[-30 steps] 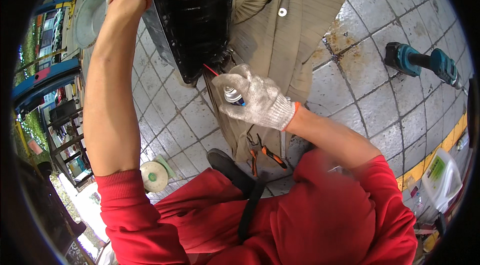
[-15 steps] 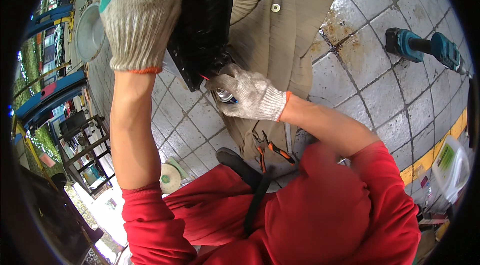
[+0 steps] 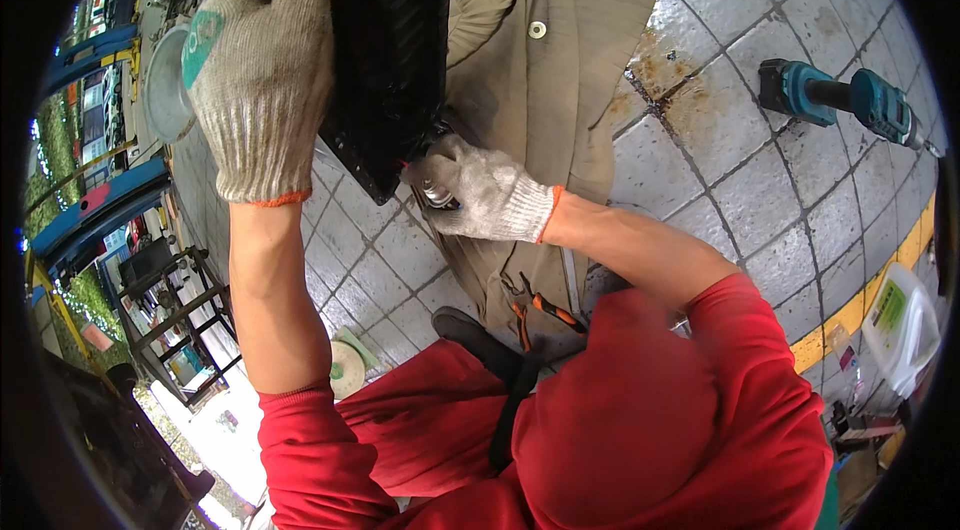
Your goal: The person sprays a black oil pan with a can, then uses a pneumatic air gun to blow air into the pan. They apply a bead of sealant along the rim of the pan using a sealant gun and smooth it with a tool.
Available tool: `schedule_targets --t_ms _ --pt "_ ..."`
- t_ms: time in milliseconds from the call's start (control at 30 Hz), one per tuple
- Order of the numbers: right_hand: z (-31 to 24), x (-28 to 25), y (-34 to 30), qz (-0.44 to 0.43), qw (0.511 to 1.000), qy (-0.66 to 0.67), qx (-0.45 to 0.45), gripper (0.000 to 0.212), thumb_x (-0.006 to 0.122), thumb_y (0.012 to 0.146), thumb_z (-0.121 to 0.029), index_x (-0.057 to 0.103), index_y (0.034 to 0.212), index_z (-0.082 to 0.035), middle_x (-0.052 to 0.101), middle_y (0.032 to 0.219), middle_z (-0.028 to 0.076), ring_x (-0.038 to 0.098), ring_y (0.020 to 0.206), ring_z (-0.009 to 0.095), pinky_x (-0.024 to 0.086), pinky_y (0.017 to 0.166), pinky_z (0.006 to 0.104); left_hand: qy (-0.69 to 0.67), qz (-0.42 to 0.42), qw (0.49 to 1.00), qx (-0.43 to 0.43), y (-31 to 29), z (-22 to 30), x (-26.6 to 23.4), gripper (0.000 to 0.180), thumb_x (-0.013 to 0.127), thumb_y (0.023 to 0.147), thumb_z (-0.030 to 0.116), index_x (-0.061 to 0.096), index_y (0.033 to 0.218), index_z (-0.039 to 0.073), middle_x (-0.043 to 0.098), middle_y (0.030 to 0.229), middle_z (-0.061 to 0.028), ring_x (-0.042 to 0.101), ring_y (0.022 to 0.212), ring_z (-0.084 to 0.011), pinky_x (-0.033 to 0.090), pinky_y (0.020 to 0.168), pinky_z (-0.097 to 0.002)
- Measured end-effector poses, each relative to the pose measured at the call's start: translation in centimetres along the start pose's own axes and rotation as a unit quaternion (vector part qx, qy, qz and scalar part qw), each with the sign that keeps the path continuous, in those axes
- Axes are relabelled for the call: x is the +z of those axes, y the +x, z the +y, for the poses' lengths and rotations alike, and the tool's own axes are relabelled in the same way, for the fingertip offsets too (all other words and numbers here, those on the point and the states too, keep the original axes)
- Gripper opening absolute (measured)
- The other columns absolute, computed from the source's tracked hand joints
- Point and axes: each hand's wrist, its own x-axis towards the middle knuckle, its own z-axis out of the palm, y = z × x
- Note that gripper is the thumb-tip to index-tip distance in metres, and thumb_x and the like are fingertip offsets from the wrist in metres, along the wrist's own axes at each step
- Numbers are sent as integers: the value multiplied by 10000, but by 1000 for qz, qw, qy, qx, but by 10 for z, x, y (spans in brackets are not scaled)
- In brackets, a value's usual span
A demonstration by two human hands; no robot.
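Note:
A long black part (image 3: 385, 60) with a glossy, wet-looking surface stands tilted over a brown cloth (image 3: 560, 80). My left hand (image 3: 265, 80), in a knitted work glove, is at the part's upper left edge and grips it; the fingertips run out of the top of the view. At the part's lower end, my gloved right hand (image 3: 475, 188) is closed around a spray can (image 3: 438, 196). Only the can's shiny rim shows between thumb and fingers. A thin red straw (image 3: 406, 166) points from it toward the part's lower corner.
Pliers with orange-black handles (image 3: 540, 308) lie on the cloth's near end. On the tiled floor at right rests a teal cordless drill (image 3: 840, 95). A white basin (image 3: 168, 85), a black metal rack (image 3: 180, 325) and a round disc (image 3: 346, 370) are at left. A clear plastic container (image 3: 900, 325) stands far right.
My left hand has come down nearer to me, and the black part's lower corner has dropped slightly. The right hand keeps hold of the spray can by that corner. The whole view has shifted a little.

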Motion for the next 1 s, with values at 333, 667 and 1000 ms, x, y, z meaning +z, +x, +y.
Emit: schedule_targets --t_ms 333,667,1000 --pt "21 -1 22 60 997 -38 -23 515 796 908 -295 638 1391 -209 624 1251 187 722 1070 362 612 911 478 -51 11 992 113 15 -47 35 910 630 941 820 725 1366 21 768 1191 -212 747 1082 -325 594 945 -450" --pt "22 -1 25 75 996 -17 51 529 824 882 -308 645 1368 -201 611 1242 182 726 1063 341 621 911 467 -68 3 997 40 15 -43 35 885 610 966 803 728 1352 16 756 1233 -226 735 1150 -303 590 976 -447" --pt "2 -21 23 29 990 -58 125 539 795 912 -295 611 1405 -176 601 1234 212 721 1085 363 613 918 473 -133 -45 990 -10 3 -27 28 790 642 980 763 759 1252 30 755 1065 -174 721 980 -261 575 890 -400"
